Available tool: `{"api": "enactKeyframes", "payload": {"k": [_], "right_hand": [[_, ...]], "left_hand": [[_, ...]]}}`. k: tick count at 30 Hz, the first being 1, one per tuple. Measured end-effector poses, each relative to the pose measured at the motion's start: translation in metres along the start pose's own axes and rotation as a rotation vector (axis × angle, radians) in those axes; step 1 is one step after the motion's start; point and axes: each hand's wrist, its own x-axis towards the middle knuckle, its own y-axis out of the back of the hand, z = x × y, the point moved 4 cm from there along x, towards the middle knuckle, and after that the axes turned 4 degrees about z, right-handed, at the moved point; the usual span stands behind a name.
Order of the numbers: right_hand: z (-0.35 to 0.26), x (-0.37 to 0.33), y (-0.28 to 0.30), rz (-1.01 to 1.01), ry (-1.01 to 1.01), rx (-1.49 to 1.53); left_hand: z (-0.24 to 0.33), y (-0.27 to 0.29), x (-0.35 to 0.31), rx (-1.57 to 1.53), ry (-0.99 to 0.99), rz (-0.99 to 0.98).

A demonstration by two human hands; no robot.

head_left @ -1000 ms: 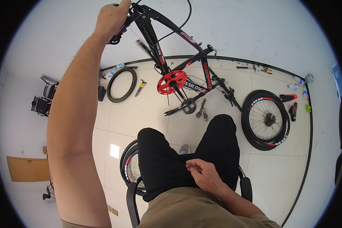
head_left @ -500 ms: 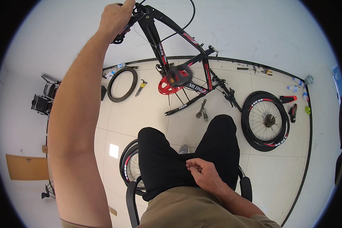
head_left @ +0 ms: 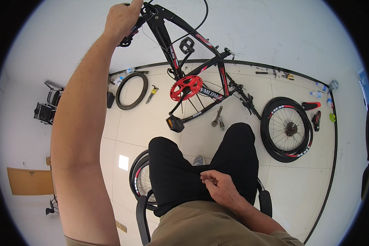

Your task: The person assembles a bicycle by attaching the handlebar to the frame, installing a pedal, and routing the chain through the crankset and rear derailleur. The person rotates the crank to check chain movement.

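Observation:
At the upper left my left hand [head_left: 123, 19] is raised on an outstretched arm, closed around the front end of a black bicycle frame [head_left: 164, 37] with red and white markings; its fingertips are partly hidden. The frame stands tilted in front of me. A red chainring [head_left: 186, 87] sits at its lower middle, with one black pedal [head_left: 187, 45] above it and another pedal [head_left: 175, 124] below, near my left knee. My right hand [head_left: 221, 186] rests on my lap, fingers loosely curled together with nothing visible in them.
A wheel with sprockets [head_left: 285, 129] lies to the right, beside a red and black saddle [head_left: 311, 106]. A bare tyre [head_left: 132, 91] and a yellow-handled tool [head_left: 152, 93] lie left. Wrenches [head_left: 218, 118] lie before my knees. Another wheel [head_left: 141, 178] is by my chair.
The crank has turned: the pedal that was a blur in front of the chainring has moved off, and both pedals show clearly. My hands stay almost where they were.

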Motion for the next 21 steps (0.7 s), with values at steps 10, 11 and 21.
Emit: {"api": "enactKeyframes", "payload": {"k": [10,11,21], "right_hand": [[0.001,0.000,0.000,-0.008,-0.002,-0.005],[0.001,0.000,0.000,-0.010,0.006,-0.005],[0.002,0.000,-0.002,-0.082,0.073,-0.060]], "left_hand": [[-0.005,-0.002,0.005,-0.041,-0.009,0.019],[-0.006,-0.002,0.006,-0.040,-0.015,0.023],[-0.006,-0.002,0.005,-0.043,-0.023,0.024]]}}
